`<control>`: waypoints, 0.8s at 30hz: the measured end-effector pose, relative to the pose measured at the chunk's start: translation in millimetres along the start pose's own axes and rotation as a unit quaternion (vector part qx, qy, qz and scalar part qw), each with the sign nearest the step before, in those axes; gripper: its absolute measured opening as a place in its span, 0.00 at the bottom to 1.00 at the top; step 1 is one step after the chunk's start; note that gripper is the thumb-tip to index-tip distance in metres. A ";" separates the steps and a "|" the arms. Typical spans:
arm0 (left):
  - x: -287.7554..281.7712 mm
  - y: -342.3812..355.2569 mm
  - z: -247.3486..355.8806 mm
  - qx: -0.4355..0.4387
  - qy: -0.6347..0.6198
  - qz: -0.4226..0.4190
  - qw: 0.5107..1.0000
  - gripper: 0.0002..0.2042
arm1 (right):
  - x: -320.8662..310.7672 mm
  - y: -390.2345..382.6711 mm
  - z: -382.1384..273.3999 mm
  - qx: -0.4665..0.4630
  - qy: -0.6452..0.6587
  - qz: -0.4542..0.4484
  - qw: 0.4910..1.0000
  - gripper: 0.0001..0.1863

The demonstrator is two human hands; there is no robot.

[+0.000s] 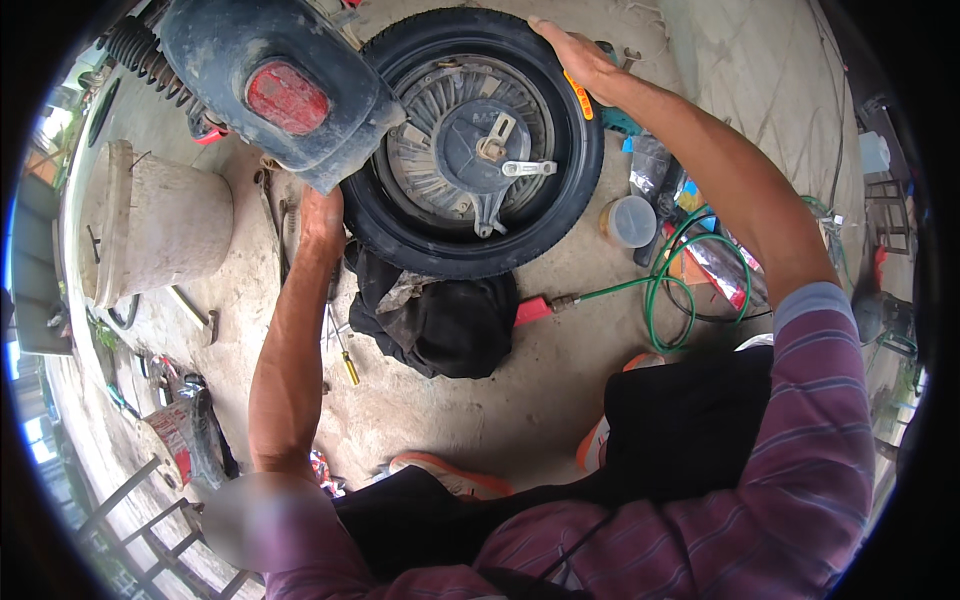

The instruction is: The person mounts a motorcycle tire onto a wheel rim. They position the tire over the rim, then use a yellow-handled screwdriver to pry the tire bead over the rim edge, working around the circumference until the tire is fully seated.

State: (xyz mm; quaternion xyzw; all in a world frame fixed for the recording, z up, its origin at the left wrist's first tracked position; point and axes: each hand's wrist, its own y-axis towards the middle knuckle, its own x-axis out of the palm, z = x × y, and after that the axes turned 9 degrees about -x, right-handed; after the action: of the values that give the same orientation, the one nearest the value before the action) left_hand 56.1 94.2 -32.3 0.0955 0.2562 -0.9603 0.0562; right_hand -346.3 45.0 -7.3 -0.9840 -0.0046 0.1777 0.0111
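Observation:
My right hand (580, 62) grips the upper right of a black tyre (540, 228) on a metal hub (450, 160) with cooling ribs and small brackets; an orange label shows beside that hand. My left hand (320, 215) is at the tyre's left side, just below a dusty black mudguard (210, 50) with a red reflector (287, 97); its fingers are mostly hidden. A sprung shock absorber (150, 60) sticks out left of the mudguard. A bundle of black cloth (440, 330) lies below the wheel, beside a red piece (533, 308) on a green hose (655, 290).
A pale, dirty bucket (165, 225) stands at the left, with tools and a yellow-handled screwdriver (350, 368) on the concrete floor (540, 400). A clear tub (630, 222), packets and coiled hose lie at the right. My shoes (450, 470) are at the bottom.

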 end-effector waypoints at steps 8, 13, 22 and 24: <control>8.2 -10.2 2.2 -0.003 -0.023 0.034 0.999 0.38 | 6.5 -11.9 -25.7 0.059 0.030 0.039 0.997 0.44; 1.6 6.5 -3.4 -0.037 -0.089 -0.010 0.995 0.41 | 0.3 -9.8 -33.2 0.070 -0.037 -0.013 0.997 0.45; -51.3 96.6 -66.2 0.232 0.184 -0.068 0.953 0.35 | -0.5 -1.6 -39.2 0.087 -0.033 -0.073 0.993 0.46; -44.2 96.9 -62.2 0.155 0.116 -0.074 0.978 0.33 | -2.6 9.2 -22.5 0.031 -0.011 -0.065 0.997 0.45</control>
State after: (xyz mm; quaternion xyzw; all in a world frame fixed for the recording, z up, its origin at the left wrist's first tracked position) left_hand 124.1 44.4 -122.5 0.1945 0.1151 -0.9722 -0.0609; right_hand -340.8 35.3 14.4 -0.9789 -0.0630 0.1871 0.0531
